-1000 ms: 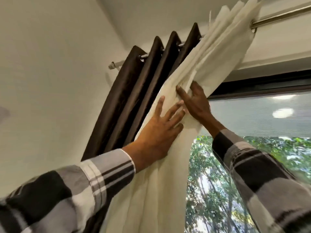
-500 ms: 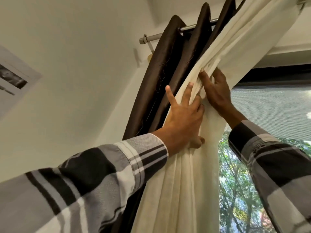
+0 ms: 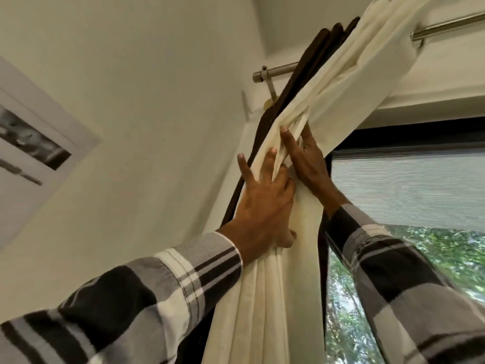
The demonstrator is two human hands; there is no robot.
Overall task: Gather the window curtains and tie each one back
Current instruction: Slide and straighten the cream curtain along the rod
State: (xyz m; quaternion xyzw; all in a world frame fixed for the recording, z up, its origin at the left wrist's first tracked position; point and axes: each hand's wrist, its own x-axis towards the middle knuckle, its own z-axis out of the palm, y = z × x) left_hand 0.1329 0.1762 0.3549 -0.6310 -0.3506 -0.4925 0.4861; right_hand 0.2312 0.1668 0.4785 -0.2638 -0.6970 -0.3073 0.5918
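A cream curtain point(image 3: 275, 298) hangs bunched in long pleats from the rod point(image 3: 451, 26) at the window's left side. A dark brown curtain point(image 3: 312, 61) sits right behind it, mostly covered, with only its edge showing. My left hand point(image 3: 265, 203) presses flat on the cream bunch with fingers spread and straight, a pleat running between two of them. Just above and to the right, my right hand point(image 3: 309, 164) lies against the pleats, fingers straight and slipped in among the folds, partly hidden by fabric.
A second rod end with its bracket point(image 3: 265, 74) sticks out of the wall at the upper left of the curtains. A dark-framed window point(image 3: 420, 193) with a mesh screen and trees outside is on the right. A framed picture point(image 3: 34, 143) hangs on the left wall.
The cream curtain has been pushed left over the brown one, which now shows only as a thin edge. Both hands stay on the pleats, closer together and nearer the wall.
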